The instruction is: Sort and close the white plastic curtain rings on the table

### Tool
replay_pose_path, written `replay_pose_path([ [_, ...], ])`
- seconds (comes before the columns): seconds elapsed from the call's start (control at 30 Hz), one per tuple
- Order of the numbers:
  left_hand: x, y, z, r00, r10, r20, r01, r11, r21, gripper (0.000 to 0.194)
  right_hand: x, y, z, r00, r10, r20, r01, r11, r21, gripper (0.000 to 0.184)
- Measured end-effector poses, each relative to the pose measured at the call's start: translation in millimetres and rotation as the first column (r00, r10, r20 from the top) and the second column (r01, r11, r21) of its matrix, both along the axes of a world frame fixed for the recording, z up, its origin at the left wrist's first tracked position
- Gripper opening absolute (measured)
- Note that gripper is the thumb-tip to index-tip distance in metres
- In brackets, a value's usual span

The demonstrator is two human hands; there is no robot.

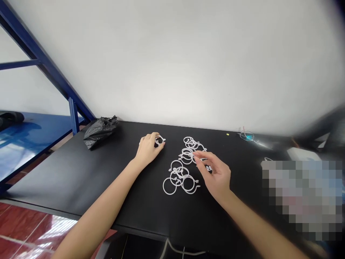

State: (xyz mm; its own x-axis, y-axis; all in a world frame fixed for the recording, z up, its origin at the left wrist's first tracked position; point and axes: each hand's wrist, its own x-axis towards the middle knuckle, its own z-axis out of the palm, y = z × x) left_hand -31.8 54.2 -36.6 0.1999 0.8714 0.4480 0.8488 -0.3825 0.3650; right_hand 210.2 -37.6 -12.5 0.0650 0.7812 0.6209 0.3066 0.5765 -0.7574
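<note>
Several thin white rings (169, 186) with small hooked ends, like curtain rings, lie in a loose, overlapping pile on the black table. To the left of the pile, my left hand (147, 146) rests on the tabletop with fingers curled round a white ring (160, 139); its palm hides how many are there. My right hand (217, 174) is at the right side of the pile. Its thumb and index finger pinch close together at the edge of a white ring, and part of another shows beneath the curled fingers.
A crumpled black plastic bag (101, 130) sits at the table's back left, beside a blue metal frame (51, 68). A coil of thin wire (246, 135) lies at the back right. A blurred-out object (302, 198) occupies the right side. A white wall (188, 72) stands behind.
</note>
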Motion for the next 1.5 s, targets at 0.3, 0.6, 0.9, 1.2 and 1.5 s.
replay_pose_path([
  [0.3, 0.3, -1.6, -1.4, 0.996, 0.057, -0.075, -0.055, 0.998, 0.031, 0.032, -0.6, -0.9, 3.1, 1.0, 0.001, 0.007, -0.001, 0.999, -0.037, 0.016],
  [0.6, 28.4, -29.2, 24.8, 0.843, -0.508, 0.178, 0.538, 0.808, -0.241, 0.015, -1.5, -1.3, 3.8, 0.999, 0.0, -0.035, -0.003, 0.996, -0.084, 0.014],
  [0.9, 30.4, -31.2, 23.4, 0.863, -0.454, 0.221, 0.503, 0.815, -0.288, 0.013, -1.0, -1.9, 4.3, 1.0, 0.018, -0.014, -0.018, 0.998, -0.064, 0.018],
  [1.2, 38.8, -39.4, 40.3, 0.571, -0.087, 0.817, 0.674, 0.618, -0.405, 0.02, -3.7, -0.2, 2.9, 0.98, 0.127, 0.153, -0.117, 0.991, -0.069, 0.023],
  [1.5, 45.8, -45.8, 34.9, 0.216, 0.14, 0.966, 0.877, 0.407, -0.255, 0.014, -4.5, 1.6, -0.2, 0.983, 0.117, 0.144, -0.089, 0.978, -0.189, 0.03],
])
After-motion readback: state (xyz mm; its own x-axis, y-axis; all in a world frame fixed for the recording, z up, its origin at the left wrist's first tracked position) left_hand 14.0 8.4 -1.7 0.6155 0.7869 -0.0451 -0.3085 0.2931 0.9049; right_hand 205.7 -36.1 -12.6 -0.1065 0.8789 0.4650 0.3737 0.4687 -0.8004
